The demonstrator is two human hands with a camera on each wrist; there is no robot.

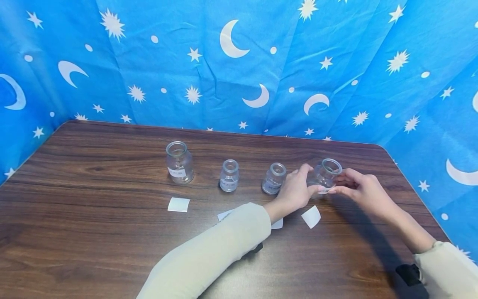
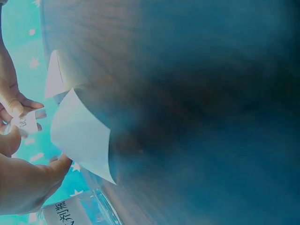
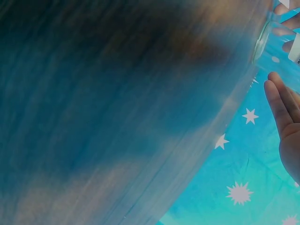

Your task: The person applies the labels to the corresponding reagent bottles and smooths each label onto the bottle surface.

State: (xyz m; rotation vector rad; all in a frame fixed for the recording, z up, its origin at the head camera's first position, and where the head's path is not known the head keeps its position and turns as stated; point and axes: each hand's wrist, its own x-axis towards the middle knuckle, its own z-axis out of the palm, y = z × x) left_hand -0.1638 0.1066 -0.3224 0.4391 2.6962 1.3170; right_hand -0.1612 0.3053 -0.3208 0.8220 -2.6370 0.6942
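Observation:
A clear glass jar [image 1: 324,178] stands at the right of the table between both hands. My left hand [image 1: 295,189] grips its left side, thumb at the front and index finger toward the back. On the other side my right hand [image 1: 360,189] holds the jar, fingers behind it and thumb in front. Both thumbs meet at a small white label [image 1: 323,191] low on the jar's front. Printed writing shows on that label [image 2: 27,123] in the left wrist view. In the right wrist view the right hand [image 3: 288,117] shows straight fingers by the glass.
Left of the hands stand a small labelled bottle [image 1: 274,178], another small bottle [image 1: 229,176] and a larger labelled jar [image 1: 180,164]. White paper pieces lie in front, one at the left [image 1: 179,204], one near the hands [image 1: 311,216], others partly under the left sleeve [image 1: 224,245]. A blue curtain [image 1: 209,74] surrounds the table.

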